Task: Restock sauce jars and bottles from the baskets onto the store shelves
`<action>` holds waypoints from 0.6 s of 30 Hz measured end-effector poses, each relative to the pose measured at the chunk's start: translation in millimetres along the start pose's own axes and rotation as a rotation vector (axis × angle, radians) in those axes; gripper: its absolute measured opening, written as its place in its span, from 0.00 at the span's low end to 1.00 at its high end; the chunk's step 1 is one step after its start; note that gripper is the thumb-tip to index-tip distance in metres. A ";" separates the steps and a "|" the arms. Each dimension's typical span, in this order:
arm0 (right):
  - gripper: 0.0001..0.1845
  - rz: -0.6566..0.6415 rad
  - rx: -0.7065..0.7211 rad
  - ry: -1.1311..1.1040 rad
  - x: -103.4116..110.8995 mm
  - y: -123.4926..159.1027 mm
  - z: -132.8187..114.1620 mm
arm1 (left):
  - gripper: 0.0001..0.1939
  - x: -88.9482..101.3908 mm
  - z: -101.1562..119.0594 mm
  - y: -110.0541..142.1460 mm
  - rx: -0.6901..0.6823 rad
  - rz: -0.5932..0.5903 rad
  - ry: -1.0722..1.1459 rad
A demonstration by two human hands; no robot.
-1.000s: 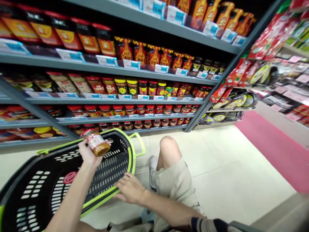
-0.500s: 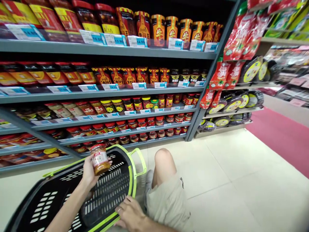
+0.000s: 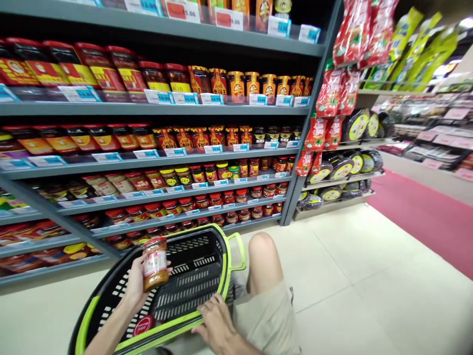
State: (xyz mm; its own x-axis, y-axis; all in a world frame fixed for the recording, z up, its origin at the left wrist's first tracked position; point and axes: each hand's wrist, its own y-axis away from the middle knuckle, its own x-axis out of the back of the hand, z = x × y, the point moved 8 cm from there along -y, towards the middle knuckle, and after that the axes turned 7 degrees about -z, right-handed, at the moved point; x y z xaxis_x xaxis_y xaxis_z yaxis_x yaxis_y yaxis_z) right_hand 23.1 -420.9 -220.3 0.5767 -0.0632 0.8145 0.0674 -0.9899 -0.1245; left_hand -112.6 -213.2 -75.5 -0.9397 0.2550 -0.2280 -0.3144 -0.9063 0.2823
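Note:
My left hand is closed around a glass jar of brownish sauce with a red lid and a white label. It holds the jar nearly upright, slightly tilted, above the black shopping basket. The basket has a lime-green rim and a lime-green handle on its right. Gripping the near rim, my right hand has its fingers over the edge and its thumb outside. Inside the basket, at its near left, lies another jar with a red lid, partly hidden by my left forearm.
Grey shelves in front carry rows of sauce jars with price tags. Red pouches hang at the shelf end, beside a side rack of round dark packages. My bent knee is right of the basket, on pale floor tiles.
The view has tilted up, so the shelves appear lower. The basket appears farther right, and the red-lidded jar inside it now shows clearly. Both hands keep their holds.

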 end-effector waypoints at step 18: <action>0.27 -0.059 -0.287 0.026 113.4 97.8 126.0 | 0.22 -131.2 -31.7 -22.0 0.103 -0.335 0.025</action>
State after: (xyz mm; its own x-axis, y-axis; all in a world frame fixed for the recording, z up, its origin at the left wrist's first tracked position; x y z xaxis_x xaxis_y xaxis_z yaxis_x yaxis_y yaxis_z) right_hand 197.7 -508.9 -211.5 0.5574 -0.0045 0.8302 -0.1352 -0.9871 0.0854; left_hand 21.8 -237.3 -81.3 -0.7786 0.5233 -0.3463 -0.6182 -0.7346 0.2796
